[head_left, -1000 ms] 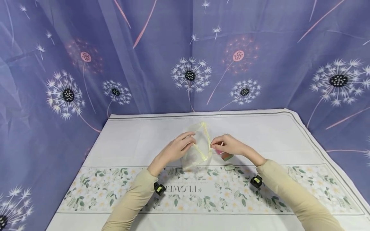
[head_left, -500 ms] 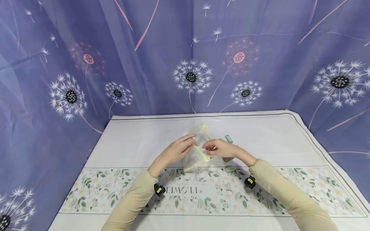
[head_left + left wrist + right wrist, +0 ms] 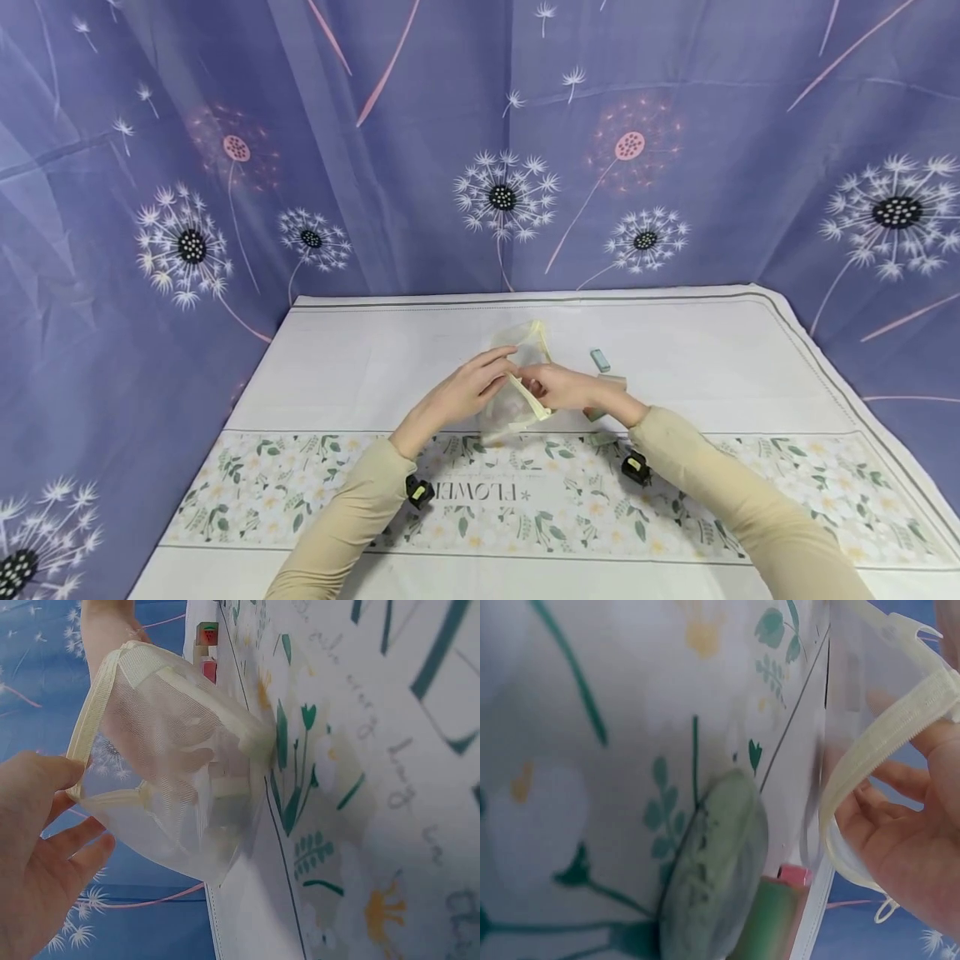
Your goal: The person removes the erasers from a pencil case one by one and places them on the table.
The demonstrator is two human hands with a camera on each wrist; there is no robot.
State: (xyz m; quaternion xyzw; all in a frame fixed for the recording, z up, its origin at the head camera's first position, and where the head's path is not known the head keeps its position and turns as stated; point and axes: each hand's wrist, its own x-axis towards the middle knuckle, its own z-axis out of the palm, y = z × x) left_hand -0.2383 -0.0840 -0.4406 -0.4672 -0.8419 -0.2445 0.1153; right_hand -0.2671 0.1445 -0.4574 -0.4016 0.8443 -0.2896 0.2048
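A translucent mesh pouch with a pale yellow zipper edge (image 3: 536,398) stands gaping near the middle of the table. My left hand (image 3: 476,387) pinches its rim between thumb and fingers; the left wrist view shows this grip on the zipper tape (image 3: 94,724). My right hand (image 3: 558,387) reaches through the mouth of the pouch. Its fingers (image 3: 866,802) look loosely bent and apart, with nothing seen between them, though the mesh partly veils them. Inside the pouch a pale block (image 3: 229,791) lies low, below the right fingers.
Right of the pouch lie a small teal block (image 3: 600,360) and a beige block (image 3: 612,382). A green-and-orange block (image 3: 769,919), a pink piece (image 3: 795,874) and a pale green oval piece (image 3: 712,870) are close to the right wrist. A floral cloth (image 3: 675,508) covers the table.
My right hand has moved left from beside the loose blocks into the pouch's mouth, uncovering the teal block. My left hand keeps its hold on the rim.
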